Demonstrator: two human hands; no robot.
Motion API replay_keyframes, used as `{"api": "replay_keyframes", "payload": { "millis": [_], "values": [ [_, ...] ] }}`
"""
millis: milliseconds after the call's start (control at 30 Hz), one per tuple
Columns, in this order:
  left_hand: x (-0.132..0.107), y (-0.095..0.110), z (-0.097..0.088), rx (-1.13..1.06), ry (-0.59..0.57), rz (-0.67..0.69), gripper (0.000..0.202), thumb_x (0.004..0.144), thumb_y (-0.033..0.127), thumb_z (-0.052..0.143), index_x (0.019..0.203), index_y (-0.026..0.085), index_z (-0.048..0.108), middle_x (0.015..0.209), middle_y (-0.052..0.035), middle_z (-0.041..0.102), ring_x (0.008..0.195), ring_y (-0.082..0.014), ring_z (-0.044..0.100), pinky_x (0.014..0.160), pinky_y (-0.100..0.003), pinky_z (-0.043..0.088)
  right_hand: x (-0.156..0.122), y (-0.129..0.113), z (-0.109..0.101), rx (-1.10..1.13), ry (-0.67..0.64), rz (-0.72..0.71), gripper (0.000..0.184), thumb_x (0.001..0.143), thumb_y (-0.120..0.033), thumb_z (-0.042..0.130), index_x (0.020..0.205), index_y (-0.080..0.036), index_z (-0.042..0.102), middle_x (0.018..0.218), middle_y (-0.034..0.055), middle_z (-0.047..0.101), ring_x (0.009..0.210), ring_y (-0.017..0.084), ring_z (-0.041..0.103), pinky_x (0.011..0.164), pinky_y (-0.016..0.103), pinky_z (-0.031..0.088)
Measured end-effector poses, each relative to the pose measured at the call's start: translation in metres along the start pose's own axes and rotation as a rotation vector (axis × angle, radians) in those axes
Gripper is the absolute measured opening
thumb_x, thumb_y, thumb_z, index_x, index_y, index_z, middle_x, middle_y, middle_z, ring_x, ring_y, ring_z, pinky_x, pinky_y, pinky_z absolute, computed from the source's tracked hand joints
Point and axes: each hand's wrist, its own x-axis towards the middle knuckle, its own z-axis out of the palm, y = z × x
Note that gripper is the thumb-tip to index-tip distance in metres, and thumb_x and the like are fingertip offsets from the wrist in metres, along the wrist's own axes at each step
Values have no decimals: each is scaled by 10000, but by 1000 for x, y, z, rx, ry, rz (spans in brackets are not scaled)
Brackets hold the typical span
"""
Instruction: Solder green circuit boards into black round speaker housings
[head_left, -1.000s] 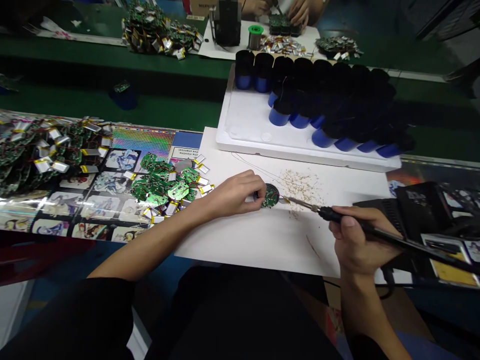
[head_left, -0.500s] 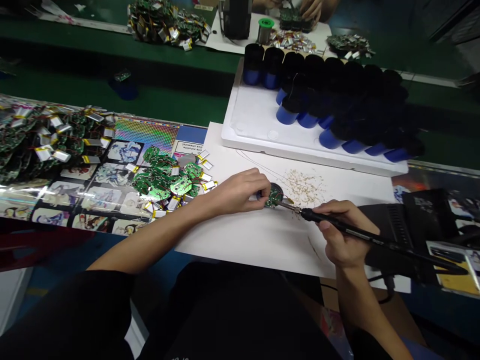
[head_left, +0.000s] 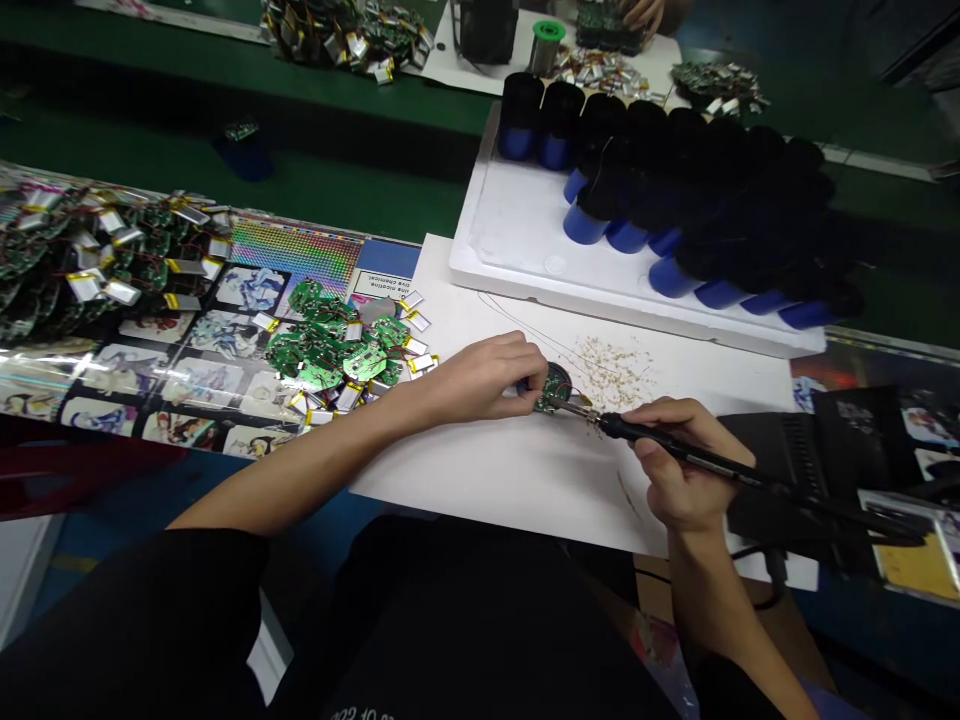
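Right hand closed round the handle of a soldering iron; iron's tip is brought over the round circuit board, contact too small to confirm. Left hand curled at the board's left edge; whether that edge is pinched cannot be told. Board seen above a white sheet. Tan crumbs scattered just right of the board. Green boards with silver cells heaped to its left. Beyond it, a white foam tray is set with blue-and-black cups.
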Motion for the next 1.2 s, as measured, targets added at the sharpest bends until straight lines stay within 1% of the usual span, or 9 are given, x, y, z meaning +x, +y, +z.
{"api": "replay_keyframes", "payload": {
  "millis": [167,400,633,733,867,967,1033,1133,1200],
  "values": [
    [0,0,0,-3,5,4,109,982,130,571,923,201,629,978,-52,728,949,-203,616,872,-337,489,1,0,0,-19,32,18,161,907,-391,782,932,-234,810,747,25,754,557,165,653,493,281,511],
    [0,-1,0,-3,2,11,101,986,129,581,930,191,639,984,-58,731,949,-201,616,875,-336,491,1,2,-1,-20,40,42,184,909,-406,791,921,-224,816,675,13,721,495,150,604,433,267,427],
    [0,-2,1,4,7,21,109,992,134,570,932,191,640,978,-51,728,942,-195,610,873,-333,495,-1,5,0,-23,62,34,214,909,-424,791,919,-211,813,702,17,725,536,157,633,483,277,471],
    [0,-2,1,2,9,26,103,985,124,579,932,189,640,968,-47,725,934,-191,604,866,-327,495,-3,8,-2,-12,132,0,237,905,-452,787,901,-215,805,719,21,731,555,169,654,493,288,478],
    [-1,-2,0,0,10,26,99,992,131,581,939,189,640,975,-45,724,938,-187,607,866,-323,493,-3,8,-6,-70,258,-40,274,899,-493,790,870,-221,802,755,28,743,581,180,679,483,297,468],
    [0,-2,0,0,4,17,103,994,138,576,935,191,640,965,-45,719,934,-187,606,861,-321,493,0,1,-4,-30,306,-79,194,909,-407,811,948,-216,809,784,16,748,567,154,669,482,287,474],
    [0,-1,0,6,4,15,106,992,136,575,928,189,641,950,-46,713,925,-187,602,856,-320,491,1,-6,2,37,297,-75,170,947,-331,787,1068,-213,800,824,16,769,537,143,667,453,276,474],
    [0,-1,0,13,3,20,101,984,131,583,922,186,642,944,-49,712,920,-189,600,852,-319,489,-1,-13,15,110,213,-40,276,1047,-291,664,1309,-225,724,1033,73,828,625,188,766,452,292,540],
    [0,-1,0,14,1,20,100,981,125,586,926,186,644,951,-51,717,924,-190,603,855,-319,489,-4,-13,25,113,140,-37,308,1098,-267,567,1389,-249,664,1166,94,824,765,219,822,545,332,626]
  ]
}}
